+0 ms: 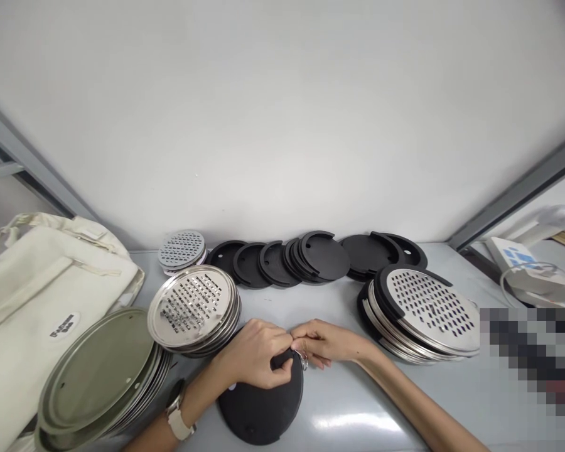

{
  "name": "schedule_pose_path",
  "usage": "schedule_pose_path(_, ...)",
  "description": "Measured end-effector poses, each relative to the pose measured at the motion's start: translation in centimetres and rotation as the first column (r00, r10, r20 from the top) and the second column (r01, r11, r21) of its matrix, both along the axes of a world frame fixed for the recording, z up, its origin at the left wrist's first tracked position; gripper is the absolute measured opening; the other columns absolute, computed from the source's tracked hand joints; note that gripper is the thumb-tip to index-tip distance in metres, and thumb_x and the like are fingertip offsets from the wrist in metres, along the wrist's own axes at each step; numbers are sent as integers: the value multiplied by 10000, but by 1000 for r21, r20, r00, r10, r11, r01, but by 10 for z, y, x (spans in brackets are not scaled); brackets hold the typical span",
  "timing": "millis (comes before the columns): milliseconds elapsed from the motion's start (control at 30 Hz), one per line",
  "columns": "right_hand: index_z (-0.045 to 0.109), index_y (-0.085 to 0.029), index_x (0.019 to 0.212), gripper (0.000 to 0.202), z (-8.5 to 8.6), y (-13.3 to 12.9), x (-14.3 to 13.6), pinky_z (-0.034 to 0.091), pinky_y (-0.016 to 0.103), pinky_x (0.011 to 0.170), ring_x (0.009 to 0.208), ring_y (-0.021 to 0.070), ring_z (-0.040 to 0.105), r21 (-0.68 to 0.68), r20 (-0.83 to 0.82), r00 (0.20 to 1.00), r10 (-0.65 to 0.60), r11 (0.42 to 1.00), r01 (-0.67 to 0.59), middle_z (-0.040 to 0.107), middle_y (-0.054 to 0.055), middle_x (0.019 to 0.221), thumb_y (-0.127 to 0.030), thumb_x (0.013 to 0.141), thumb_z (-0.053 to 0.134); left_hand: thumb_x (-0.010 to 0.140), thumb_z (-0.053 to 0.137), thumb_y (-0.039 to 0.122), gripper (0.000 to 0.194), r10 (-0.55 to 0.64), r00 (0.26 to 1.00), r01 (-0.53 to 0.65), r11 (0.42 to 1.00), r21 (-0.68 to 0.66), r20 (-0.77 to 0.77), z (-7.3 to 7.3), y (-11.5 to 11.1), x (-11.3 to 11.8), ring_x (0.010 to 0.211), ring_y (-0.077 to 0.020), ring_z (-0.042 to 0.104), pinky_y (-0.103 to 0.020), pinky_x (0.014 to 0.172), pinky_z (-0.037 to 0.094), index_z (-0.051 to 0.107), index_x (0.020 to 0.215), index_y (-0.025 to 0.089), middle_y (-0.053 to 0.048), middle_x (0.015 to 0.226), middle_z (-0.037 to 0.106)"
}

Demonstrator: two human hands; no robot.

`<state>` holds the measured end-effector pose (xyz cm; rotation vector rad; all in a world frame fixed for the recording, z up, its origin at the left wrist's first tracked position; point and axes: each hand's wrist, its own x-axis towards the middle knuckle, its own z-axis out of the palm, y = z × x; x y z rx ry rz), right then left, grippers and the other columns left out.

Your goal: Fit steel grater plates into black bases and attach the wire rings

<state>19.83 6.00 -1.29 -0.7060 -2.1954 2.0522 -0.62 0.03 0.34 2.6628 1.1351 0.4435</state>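
Note:
My left hand [262, 353] is closed over the upper edge of a round black disc [261, 414]. A short dark piece shows between its thumb and fingers; whether it belongs to the disc I cannot tell. My right hand [324, 342] meets it from the right, fingertips pinched on a small shiny metal wire loop [304, 360] at the disc's top right edge. Close by on the left stands a stack of round metal grater plates [191, 307]. Right of my hands is another stack of grater plates [435, 307], with a black rim piece around its upper left side.
Black discs [327, 256] with raised rims lie overlapping along the wall. Small grey grater plates [182, 248] are stacked at back left. Olive-green oval trays [98, 370] and a cream bag [51, 289] fill the left. A white device [522, 267] with a cable sits at right.

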Motion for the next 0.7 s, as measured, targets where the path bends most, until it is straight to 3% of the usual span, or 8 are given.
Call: schedule_pose_path(700,515,-158,714,418,9,-3,-1,334,185,480,452,63,376,118,12,1000,-5,993,4,416,-70,480,-502,933,426,740,540,272,112,-20,1000,20,1000,0,18,-3,0,-1,599,-134,517,-284,538,268,460,718,196,29,642,551)
